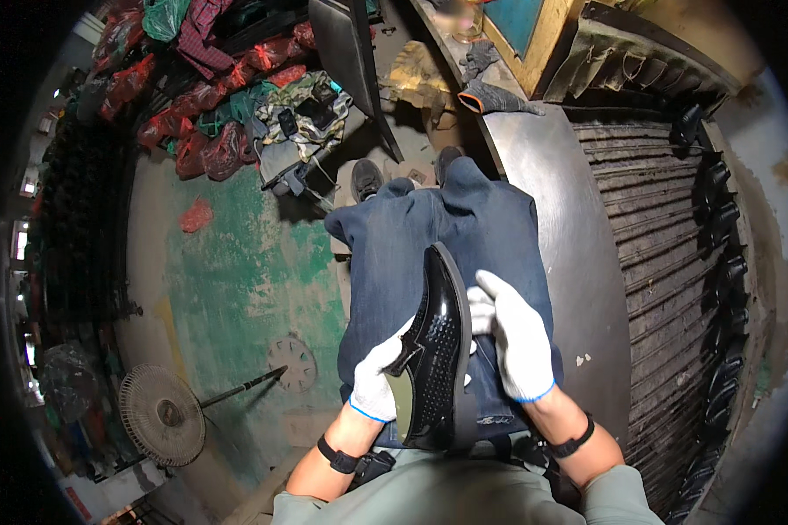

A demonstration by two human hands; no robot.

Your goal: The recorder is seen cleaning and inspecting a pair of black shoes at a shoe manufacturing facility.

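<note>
A glossy black dress shoe (441, 341) with a perforated upper and a pale green lining is held over my lap. It is tipped on its side, toe away from me and sole facing right. My left hand (376, 381), in a white glove with a blue cuff edge, grips it at the opening; some of those fingers are hidden by the shoe. My right hand (518, 343), gloved the same way, is beside the sole with fingers stretched out. Its fingertips are close to the sole edge; I cannot tell whether they touch.
A metal-topped bench (556, 219) runs along my right, with a dark grey glove (499, 99) at its far end. Beyond it, a slatted rack (652, 254) has black shoes along its right side. A fan (163, 415) stands at left. Red plastic bags (228, 150) are piled at far left.
</note>
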